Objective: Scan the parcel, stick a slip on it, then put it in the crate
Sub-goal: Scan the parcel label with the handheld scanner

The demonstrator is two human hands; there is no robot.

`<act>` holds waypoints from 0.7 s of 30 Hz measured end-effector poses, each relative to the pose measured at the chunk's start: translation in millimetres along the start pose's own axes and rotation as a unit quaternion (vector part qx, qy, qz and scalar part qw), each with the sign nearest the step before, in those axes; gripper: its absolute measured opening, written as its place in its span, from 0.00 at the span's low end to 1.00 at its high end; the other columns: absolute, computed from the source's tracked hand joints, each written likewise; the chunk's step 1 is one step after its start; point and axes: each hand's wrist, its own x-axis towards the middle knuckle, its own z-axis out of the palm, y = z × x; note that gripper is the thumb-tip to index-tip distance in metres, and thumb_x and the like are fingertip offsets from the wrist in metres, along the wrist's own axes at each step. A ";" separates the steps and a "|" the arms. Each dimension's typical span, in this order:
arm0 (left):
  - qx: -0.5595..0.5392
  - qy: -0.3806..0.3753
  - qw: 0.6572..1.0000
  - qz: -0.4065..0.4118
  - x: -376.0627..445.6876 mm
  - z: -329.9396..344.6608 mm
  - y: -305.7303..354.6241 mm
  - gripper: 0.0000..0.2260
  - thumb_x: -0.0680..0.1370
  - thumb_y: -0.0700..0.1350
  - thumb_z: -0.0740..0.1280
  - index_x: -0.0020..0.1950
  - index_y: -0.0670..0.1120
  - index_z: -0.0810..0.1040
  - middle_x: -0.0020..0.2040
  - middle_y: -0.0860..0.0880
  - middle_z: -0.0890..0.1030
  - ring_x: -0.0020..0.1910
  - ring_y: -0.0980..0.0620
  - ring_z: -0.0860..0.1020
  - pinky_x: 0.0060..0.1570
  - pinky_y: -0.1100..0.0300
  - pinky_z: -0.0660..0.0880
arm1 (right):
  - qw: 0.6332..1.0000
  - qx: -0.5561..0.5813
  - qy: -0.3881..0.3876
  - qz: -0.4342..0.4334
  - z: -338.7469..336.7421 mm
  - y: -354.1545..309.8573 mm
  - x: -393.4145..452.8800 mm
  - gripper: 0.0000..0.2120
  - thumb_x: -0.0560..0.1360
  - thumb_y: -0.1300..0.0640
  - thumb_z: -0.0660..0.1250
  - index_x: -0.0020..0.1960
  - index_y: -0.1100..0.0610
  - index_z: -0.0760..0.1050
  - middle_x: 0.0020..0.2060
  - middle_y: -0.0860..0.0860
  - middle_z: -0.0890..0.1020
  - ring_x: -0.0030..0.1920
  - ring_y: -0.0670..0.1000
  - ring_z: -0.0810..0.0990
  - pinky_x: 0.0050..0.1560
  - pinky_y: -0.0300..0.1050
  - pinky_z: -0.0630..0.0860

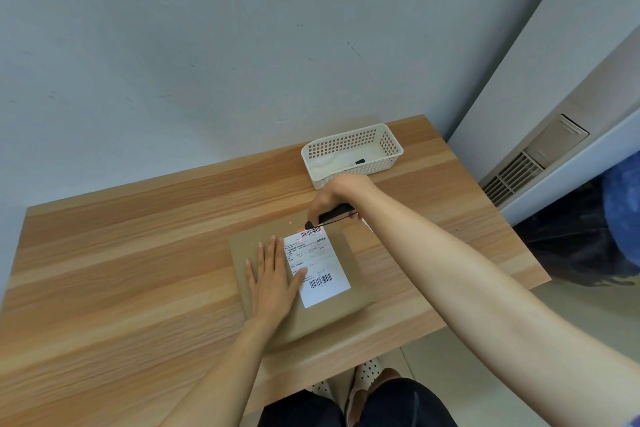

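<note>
A flat brown parcel [332,308] lies on the wooden table [121,253] near its front edge. A white slip [317,267] with barcodes at top and bottom lies on the parcel's top face. My left hand [273,277] rests flat on the parcel, fingers spread, thumb touching the slip's left edge. My right hand [337,192] grips a black scanner [334,213] just beyond the parcel's far edge. Red scanner light falls on the slip's top barcode. A white perforated crate [349,156] stands at the table's back right, behind my right hand.
A small dark item lies inside the crate. A grey wall runs behind the table. A vented unit and a blue-and-dark bundle are on the right. The person's dark trousers and dotted slippers show under the front edge.
</note>
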 end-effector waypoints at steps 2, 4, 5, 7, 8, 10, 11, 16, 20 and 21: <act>0.000 0.000 1.000 0.000 -0.2 -0.7 0.2 0.37 0.79 0.65 0.55 0.81 0.50 0.44 0.82 0.54 0.43 0.80 0.52 0.37 0.76 0.46 0.34 | 1.000 0.002 -0.013 0.001 -1.6 -1.1 -0.9 0.13 0.74 0.42 0.66 0.40 0.52 0.74 0.36 0.50 0.75 0.30 0.50 0.73 0.32 0.39 0.70; -0.002 0.000 1.000 0.001 -0.8 -1.8 0.5 0.37 0.80 0.65 0.55 0.81 0.51 0.44 0.82 0.54 0.43 0.79 0.52 0.37 0.76 0.46 0.34 | 1.000 -0.003 -0.018 0.003 -2.0 -1.9 -1.2 0.13 0.74 0.43 0.66 0.39 0.52 0.74 0.35 0.50 0.75 0.29 0.50 0.74 0.32 0.38 0.70; -0.003 0.000 1.000 0.002 -1.1 -2.3 0.7 0.37 0.80 0.65 0.55 0.81 0.51 0.44 0.82 0.54 0.43 0.79 0.52 0.37 0.76 0.46 0.34 | 1.000 -0.007 -0.016 0.005 -2.0 -2.1 -1.4 0.13 0.74 0.43 0.66 0.39 0.52 0.74 0.35 0.50 0.75 0.29 0.50 0.74 0.31 0.38 0.70; -0.004 -0.002 1.000 0.003 -1.6 -3.2 1.4 0.37 0.80 0.65 0.55 0.81 0.50 0.43 0.82 0.54 0.42 0.79 0.52 0.36 0.76 0.46 0.34 | 1.000 -0.012 -0.010 0.009 -2.0 -1.6 -2.1 0.14 0.74 0.42 0.66 0.39 0.52 0.74 0.35 0.50 0.75 0.30 0.50 0.74 0.31 0.39 0.70; -0.004 -0.003 1.000 0.003 -1.7 -3.7 1.6 0.37 0.80 0.65 0.55 0.81 0.50 0.43 0.82 0.54 0.42 0.79 0.52 0.36 0.76 0.46 0.34 | 1.000 -0.013 -0.008 0.009 -1.9 -1.3 -2.4 0.14 0.74 0.42 0.66 0.40 0.53 0.73 0.36 0.50 0.75 0.30 0.50 0.74 0.31 0.40 0.70; -0.004 -0.005 1.000 0.003 -1.9 -4.2 1.5 0.37 0.80 0.65 0.55 0.81 0.50 0.43 0.82 0.54 0.42 0.79 0.52 0.36 0.76 0.46 0.34 | 1.000 -0.009 -0.010 0.008 -2.2 -0.5 -2.8 0.14 0.75 0.43 0.66 0.41 0.53 0.73 0.37 0.51 0.75 0.31 0.50 0.74 0.31 0.41 0.71; -0.005 -0.005 1.000 0.003 -2.0 -4.3 1.6 0.37 0.80 0.65 0.55 0.81 0.51 0.43 0.82 0.54 0.42 0.79 0.52 0.36 0.76 0.46 0.34 | 1.000 -0.008 -0.011 0.008 -2.3 -0.1 -3.1 0.14 0.75 0.43 0.66 0.41 0.54 0.73 0.37 0.52 0.75 0.31 0.50 0.74 0.30 0.41 0.71; -0.007 0.000 1.000 0.004 -2.2 -3.9 1.3 0.37 0.80 0.64 0.55 0.81 0.51 0.43 0.82 0.54 0.43 0.79 0.52 0.37 0.76 0.46 0.34 | 1.000 -0.014 -0.004 0.010 0.2 2.6 -3.1 0.15 0.73 0.42 0.67 0.41 0.53 0.74 0.34 0.51 0.76 0.30 0.50 0.75 0.31 0.41 0.72; -0.008 0.001 1.000 0.005 -1.3 -2.4 0.0 0.37 0.80 0.65 0.55 0.81 0.51 0.43 0.82 0.54 0.43 0.80 0.52 0.37 0.76 0.46 0.35 | 1.000 0.008 -0.016 0.006 4.6 6.7 0.9 0.14 0.72 0.42 0.67 0.36 0.51 0.72 0.31 0.49 0.75 0.27 0.49 0.74 0.30 0.41 0.72; -0.007 0.001 1.000 0.004 -1.0 -1.9 -0.2 0.37 0.80 0.65 0.55 0.81 0.51 0.44 0.82 0.54 0.43 0.80 0.52 0.37 0.76 0.45 0.35 | 1.000 0.018 -0.013 0.006 4.8 8.6 1.8 0.14 0.71 0.42 0.68 0.36 0.51 0.72 0.31 0.49 0.75 0.27 0.49 0.74 0.30 0.40 0.71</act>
